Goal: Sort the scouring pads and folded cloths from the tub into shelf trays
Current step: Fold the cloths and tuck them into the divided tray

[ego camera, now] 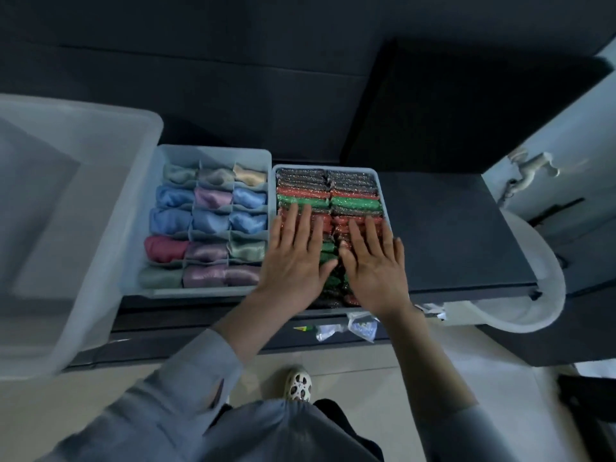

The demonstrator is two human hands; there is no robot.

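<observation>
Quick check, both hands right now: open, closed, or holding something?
Left hand: open, fingers straight, flat on the scouring pads.
Right hand: open, fingers straight, flat on the same pads.

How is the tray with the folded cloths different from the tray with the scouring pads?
The cloth tray is split by dividers into small cells, one cloth in each; the pad tray holds pads packed in two tight rows.
The cloth tray holds smooth blue, purple, grey and red cloths; the pad tray holds glittery black, red and green pads.
The cloth tray is untouched; the left hand and right hand lie flat on the pad tray's contents.
Both are pale, rectangular and full.
</observation>
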